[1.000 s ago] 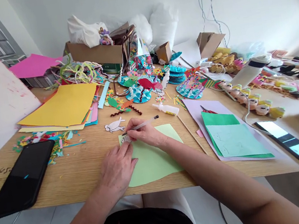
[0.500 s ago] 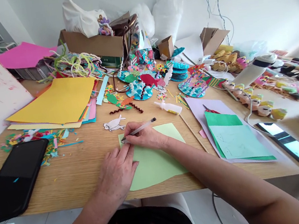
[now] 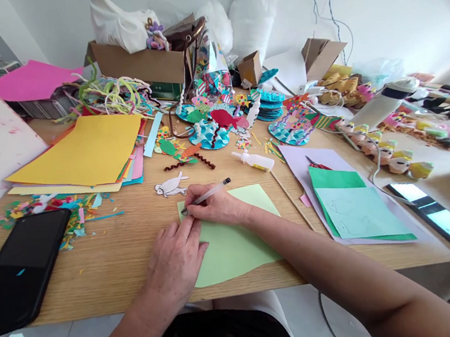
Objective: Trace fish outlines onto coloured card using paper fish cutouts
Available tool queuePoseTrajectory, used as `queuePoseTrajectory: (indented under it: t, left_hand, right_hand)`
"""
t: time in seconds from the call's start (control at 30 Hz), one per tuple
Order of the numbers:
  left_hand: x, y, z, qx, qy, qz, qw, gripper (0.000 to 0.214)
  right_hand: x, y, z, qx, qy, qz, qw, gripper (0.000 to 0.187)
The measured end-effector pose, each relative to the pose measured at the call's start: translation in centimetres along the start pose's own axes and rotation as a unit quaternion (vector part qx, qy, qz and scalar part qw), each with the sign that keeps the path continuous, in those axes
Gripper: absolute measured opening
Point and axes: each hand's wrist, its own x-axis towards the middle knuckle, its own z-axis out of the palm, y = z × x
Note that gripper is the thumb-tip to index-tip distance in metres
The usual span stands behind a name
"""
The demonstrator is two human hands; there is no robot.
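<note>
A pen (image 3: 211, 191) with a dark end is gripped in my right hand (image 3: 216, 206), its tip at the upper left corner of a light green sheet of paper (image 3: 236, 245). Flat across the sheet's left edge lies my left hand (image 3: 178, 251), fingers stretched toward the pen tip. The right hand covers part of the sheet, and any mark under the tip is too small to make out. Just beyond the sheet rests a white paper cutout of an animal with a drawn outline (image 3: 171, 186).
Coloured paper (image 3: 83, 153) is stacked left, behind a black phone (image 3: 20, 266) and paper scraps. A glue bottle (image 3: 254, 161) and a thin stick (image 3: 292, 198) lie beyond the sheet. Green papers (image 3: 362, 212), scissors (image 3: 317, 164) and another phone (image 3: 439, 218) are at right.
The view has shifted very slightly. Both hands stay in nearly the same place on the sheet, with the pen still held at its corner.
</note>
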Motion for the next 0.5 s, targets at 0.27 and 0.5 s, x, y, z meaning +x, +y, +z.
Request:
queuePoseTrajectory:
  t: [0.27, 0.5]
  left_hand:
    - [0.03, 0.07, 0.06, -0.004, 0.005, -0.002, 1.0, 0.036]
    - [0.0, 0.05, 0.09, -0.002, 0.008, -0.001, 1.0, 0.038]
  right_hand:
    - [0.02, -0.02, -0.1, -0.007, 0.0, -0.007, 1.0, 0.004]
    - [0.02, -0.09, -0.13, -0.035, 0.01, -0.01, 0.999, 0.006]
